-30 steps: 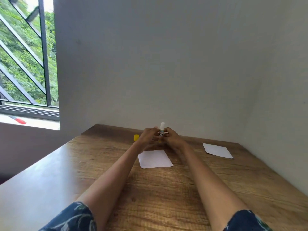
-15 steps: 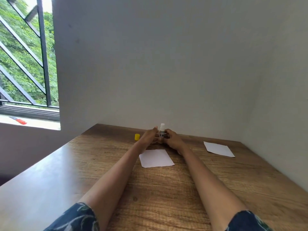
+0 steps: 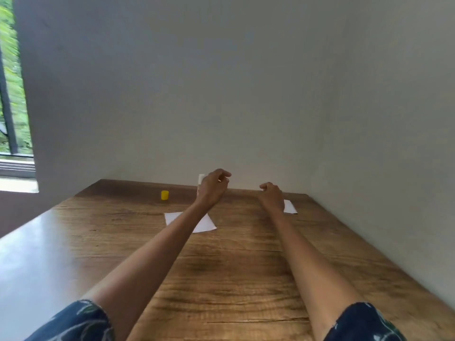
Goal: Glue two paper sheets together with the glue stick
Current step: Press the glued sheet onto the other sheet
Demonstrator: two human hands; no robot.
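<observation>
My left hand [image 3: 212, 189] is raised near the table's far edge, closed around the uncapped white glue stick [image 3: 201, 180], which shows only as a strip at the hand's left side. My right hand [image 3: 272, 196] hovers apart to the right, fingers loosely curled and holding nothing, just left of a small white paper sheet [image 3: 290, 207] that it partly hides. A second white paper sheet [image 3: 204, 224] lies flat in the middle of the table, crossed by my left forearm. The yellow glue cap [image 3: 164, 195] stands alone to the left.
The wooden table [image 3: 221, 271] sits in a corner, with grey walls close behind and on the right. A window opens at the far left, beyond the table's left edge.
My hands, which were together on the glue stick, have parted. The right hand let go and moved right toward the far sheet. The left hand keeps the stick. The view has swung right.
</observation>
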